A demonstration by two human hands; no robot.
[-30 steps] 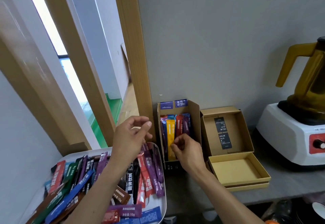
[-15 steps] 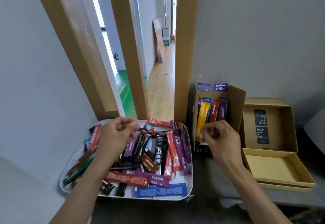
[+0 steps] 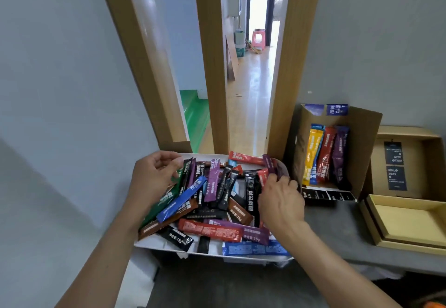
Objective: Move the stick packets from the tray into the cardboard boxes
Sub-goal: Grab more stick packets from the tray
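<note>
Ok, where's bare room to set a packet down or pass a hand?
Free: the empty shallow yellow box; the grey counter between it and the tray. Crowded: the stick packets piled on the tray, and the tall box, nearly full across.

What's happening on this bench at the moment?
A person is moving stick packets from the white tray into the upright cardboard box, which already holds a few standing on end. The right hand is at the tray's right edge with its fingers among the packets; whether it grips one is unclear. The left hand hovers over the tray's left side, fingers loosely curled. The flat box further right shows no packets.
</note>
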